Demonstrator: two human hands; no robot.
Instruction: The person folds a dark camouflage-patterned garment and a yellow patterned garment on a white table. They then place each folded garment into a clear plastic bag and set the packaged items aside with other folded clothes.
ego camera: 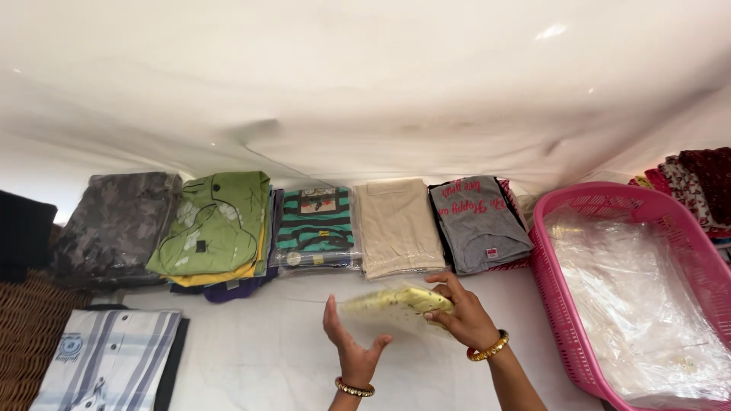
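Gripping yellow packet (396, 304) between both hands, left hand (352, 341) beneath, right hand (464, 313) pinching edge; seemingly light, floppy, slippery.

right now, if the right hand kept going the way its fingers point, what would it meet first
The right hand points up-left, gripping the yellow packet. Past the packet, the first thing in line looks like the beige folded garment, though depth is hard to judge.

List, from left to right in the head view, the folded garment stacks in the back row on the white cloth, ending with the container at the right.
Grey camouflage-patterned folded garment → green folded shirt stack → teal-and-black striped folded shirt in clear wrap → beige folded garment → grey folded shirt with pink lettering → pink plastic basket.
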